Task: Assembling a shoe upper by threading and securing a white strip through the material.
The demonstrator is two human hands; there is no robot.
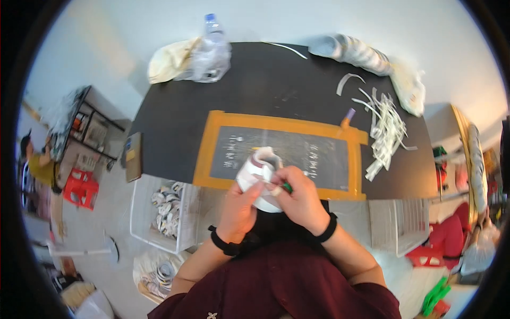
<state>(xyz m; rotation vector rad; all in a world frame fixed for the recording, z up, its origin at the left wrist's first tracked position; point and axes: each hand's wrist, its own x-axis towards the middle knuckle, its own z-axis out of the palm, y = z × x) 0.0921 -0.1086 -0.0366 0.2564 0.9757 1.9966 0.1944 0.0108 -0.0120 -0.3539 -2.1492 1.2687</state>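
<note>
Just in front of my body, over the table's near edge, is a white shoe upper (258,171) with a brownish patch, standing tilted with its opening upward. My left hand (240,206) is closed round its lower left side, thumb on top. At its right side my right hand (299,195) is closed in a pinch on a small tool with a green handle (287,187); the tool's working end is hidden by the fingers. Both thumbs nearly meet at the front of the upper. Beneath them lies a dark board (332,159) edged with orange-yellow tape.
White strips (387,130) are heaped on the table's right, near a purple-and-orange pen-like thing (348,118). Bags and a bottle (212,26) stand at the back left; stacked white rolls (356,53) at the back right. Bins (143,218) flank me. Other people sit at both sides.
</note>
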